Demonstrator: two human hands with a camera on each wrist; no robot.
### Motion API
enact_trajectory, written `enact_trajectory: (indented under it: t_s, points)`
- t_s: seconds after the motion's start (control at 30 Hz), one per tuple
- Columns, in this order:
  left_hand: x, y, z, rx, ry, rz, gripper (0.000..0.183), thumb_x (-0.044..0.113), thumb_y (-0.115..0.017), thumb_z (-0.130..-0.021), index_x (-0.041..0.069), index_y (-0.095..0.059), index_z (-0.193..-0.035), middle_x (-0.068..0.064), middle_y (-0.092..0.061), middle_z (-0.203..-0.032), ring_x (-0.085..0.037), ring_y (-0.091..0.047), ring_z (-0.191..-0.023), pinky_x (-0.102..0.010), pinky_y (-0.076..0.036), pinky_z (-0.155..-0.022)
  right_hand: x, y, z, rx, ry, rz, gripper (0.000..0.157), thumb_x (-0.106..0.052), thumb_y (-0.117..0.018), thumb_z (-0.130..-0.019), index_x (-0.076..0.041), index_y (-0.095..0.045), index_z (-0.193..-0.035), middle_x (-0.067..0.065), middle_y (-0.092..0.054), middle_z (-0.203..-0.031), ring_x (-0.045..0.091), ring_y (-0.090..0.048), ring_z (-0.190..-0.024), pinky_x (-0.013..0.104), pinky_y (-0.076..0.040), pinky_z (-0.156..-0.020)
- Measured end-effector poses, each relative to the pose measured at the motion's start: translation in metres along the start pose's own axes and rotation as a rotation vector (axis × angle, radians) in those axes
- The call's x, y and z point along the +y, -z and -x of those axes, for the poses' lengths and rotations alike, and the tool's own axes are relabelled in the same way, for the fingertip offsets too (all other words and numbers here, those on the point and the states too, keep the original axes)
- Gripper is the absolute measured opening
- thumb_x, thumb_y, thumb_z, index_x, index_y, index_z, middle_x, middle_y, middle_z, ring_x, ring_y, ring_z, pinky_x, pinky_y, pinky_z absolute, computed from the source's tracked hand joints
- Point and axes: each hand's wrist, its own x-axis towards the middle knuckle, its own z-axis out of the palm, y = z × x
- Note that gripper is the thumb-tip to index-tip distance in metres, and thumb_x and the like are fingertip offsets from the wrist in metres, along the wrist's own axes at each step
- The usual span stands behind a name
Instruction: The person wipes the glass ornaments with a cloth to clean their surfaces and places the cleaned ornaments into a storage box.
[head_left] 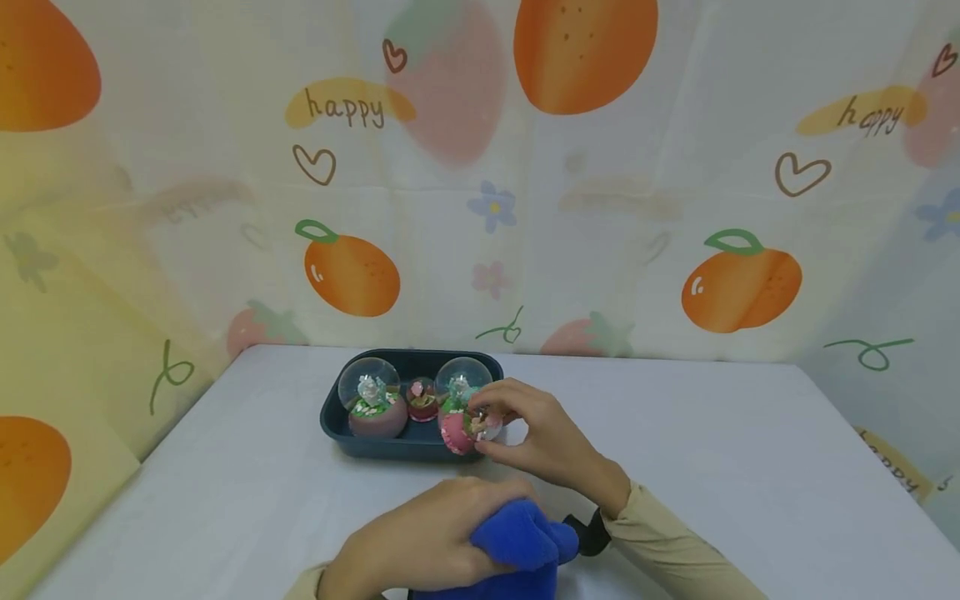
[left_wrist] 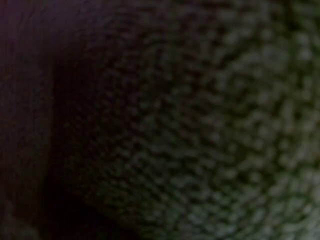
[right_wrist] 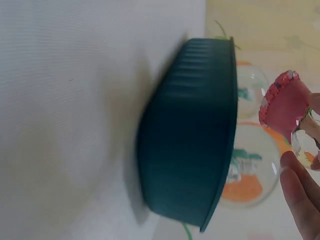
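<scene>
My right hand (head_left: 536,429) pinches a small snow globe (head_left: 457,433) with a pink base, tilted with its glass to the right. In the right wrist view, the pink-based snow globe (right_wrist: 287,105) shows a ruffled bottom edge, with fingertips (right_wrist: 290,182) close to its glass. It overlaps the front right rim of the dark teal tray (head_left: 405,450). My left hand (head_left: 442,533) grips a bunched blue cloth (head_left: 517,542) in front of the tray. A dark, blurred woven texture fills the left wrist view.
Inside the tray stand a large snow globe (head_left: 375,417) at left, a small red-based one (head_left: 422,400) in the middle and another large globe (head_left: 461,379) at right, partly hidden. The white table (head_left: 675,450) ends at a fruit-print curtain (head_left: 600,250).
</scene>
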Motion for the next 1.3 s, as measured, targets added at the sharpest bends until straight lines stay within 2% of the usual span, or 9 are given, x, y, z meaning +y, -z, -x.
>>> enact_trajectory:
  t_s: [0.3,0.5,0.57,0.73,0.83,0.97,1.03,1.2,1.3]
  points:
    - [0.0,-0.003,0.0,-0.016,0.007,-0.043,0.032,0.024,-0.073,-0.089,0.025,-0.059,-0.118,0.013,-0.07,-0.11,0.007,-0.062,-0.096,-0.018,-0.052,-0.086,0.0,-0.021,-0.033,-0.033,0.069,0.167,0.039,-0.009,-0.082,-0.077,-0.011,-0.068,-0.114,0.001,-0.069,-0.115,0.013,-0.065,-0.112,0.024,-0.055,-0.09]
    - [-0.002,-0.004,-0.001,-0.018,-0.004,-0.043,0.032,0.024,-0.072,-0.09,0.024,-0.059,-0.119,0.013,-0.071,-0.108,0.007,-0.062,-0.094,-0.017,-0.052,-0.084,0.002,-0.029,-0.047,-0.038,0.094,0.214,0.035,-0.008,-0.079,-0.08,-0.011,-0.068,-0.113,0.001,-0.068,-0.117,0.011,-0.065,-0.106,0.021,-0.054,-0.082]
    - [-0.003,-0.004,-0.002,-0.024,0.016,-0.037,0.032,0.025,-0.072,-0.09,0.025,-0.059,-0.119,0.013,-0.07,-0.107,0.007,-0.062,-0.094,-0.018,-0.052,-0.084,0.003,-0.03,-0.051,-0.054,0.095,0.252,0.035,-0.01,-0.08,-0.08,-0.011,-0.069,-0.113,0.001,-0.069,-0.117,0.012,-0.065,-0.107,0.022,-0.054,-0.085]
    - [-0.006,-0.004,-0.003,-0.037,0.054,-0.033,0.032,0.028,-0.072,-0.09,0.026,-0.058,-0.118,0.014,-0.07,-0.107,0.007,-0.061,-0.093,-0.018,-0.051,-0.084,0.001,-0.031,-0.063,-0.183,0.092,0.348,0.033,-0.015,-0.08,-0.082,-0.014,-0.07,-0.113,-0.002,-0.07,-0.12,0.014,-0.063,-0.112,0.031,-0.048,-0.1]
    - [-0.007,-0.004,-0.004,-0.041,0.062,-0.029,0.031,0.029,-0.072,-0.09,0.026,-0.058,-0.118,0.014,-0.07,-0.106,0.007,-0.061,-0.092,-0.017,-0.051,-0.083,0.001,-0.032,-0.072,-0.284,0.046,0.36,0.032,-0.013,-0.078,-0.085,-0.015,-0.069,-0.115,-0.004,-0.069,-0.122,0.013,-0.063,-0.113,0.034,-0.045,-0.105]
    - [-0.01,-0.004,-0.004,-0.044,0.085,-0.016,0.033,0.03,-0.071,-0.09,0.026,-0.058,-0.12,0.014,-0.07,-0.108,0.007,-0.061,-0.093,-0.019,-0.052,-0.084,0.002,-0.036,-0.08,-0.403,-0.049,0.319,0.031,-0.01,-0.075,-0.087,-0.017,-0.068,-0.116,-0.006,-0.07,-0.119,0.009,-0.063,-0.11,0.04,-0.04,-0.11]
    - [-0.011,-0.005,-0.003,-0.033,0.067,-0.032,0.034,0.03,-0.071,-0.091,0.026,-0.057,-0.121,0.014,-0.07,-0.109,0.007,-0.061,-0.094,-0.019,-0.052,-0.084,0.004,-0.04,-0.083,-0.447,-0.072,0.303,0.03,-0.008,-0.073,-0.088,-0.017,-0.068,-0.116,-0.007,-0.071,-0.116,0.008,-0.064,-0.109,0.045,-0.037,-0.114]
    - [-0.015,-0.006,-0.003,-0.001,0.0,-0.073,0.033,0.03,-0.069,-0.092,0.025,-0.057,-0.123,0.013,-0.07,-0.109,0.007,-0.061,-0.096,-0.017,-0.051,-0.085,0.01,-0.052,-0.084,-0.51,-0.048,0.404,0.025,-0.011,-0.069,-0.092,-0.02,-0.069,-0.115,-0.01,-0.072,-0.115,0.007,-0.065,-0.111,0.047,-0.034,-0.117]
    - [-0.014,-0.005,-0.004,-0.026,0.052,-0.046,0.033,0.031,-0.07,-0.092,0.026,-0.057,-0.122,0.013,-0.07,-0.11,0.006,-0.061,-0.096,-0.019,-0.052,-0.084,0.012,-0.057,-0.082,-0.504,0.002,0.522,0.023,-0.014,-0.068,-0.093,-0.023,-0.07,-0.114,-0.012,-0.072,-0.114,0.007,-0.064,-0.112,0.043,-0.035,-0.115]
